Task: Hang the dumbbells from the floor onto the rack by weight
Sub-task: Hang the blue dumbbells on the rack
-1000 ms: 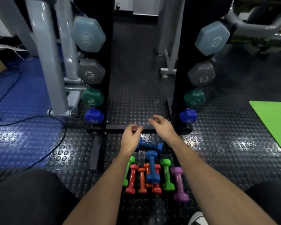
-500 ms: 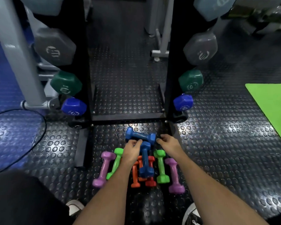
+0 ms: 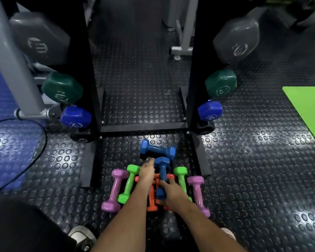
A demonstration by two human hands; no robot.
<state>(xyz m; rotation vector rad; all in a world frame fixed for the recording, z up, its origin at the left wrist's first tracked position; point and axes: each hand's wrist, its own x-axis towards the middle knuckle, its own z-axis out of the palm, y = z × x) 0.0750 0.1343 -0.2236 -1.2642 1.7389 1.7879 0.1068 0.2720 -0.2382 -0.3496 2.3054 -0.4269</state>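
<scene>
Both hands are reaching into the pile of small dumbbells on the studded floor [image 3: 244,160], just near of the rack [image 3: 144,127]. The left hand [image 3: 146,172] is resting open beside the upright blue dumbbell [image 3: 161,176], fingers spread, gripping nothing; the right hand [image 3: 173,194] is closing around that dumbbell's near end, though I cannot tell how firmly. These coated weights are looking light, rigid and a little slick, so the narrow middle handle is the place to grab.
</scene>
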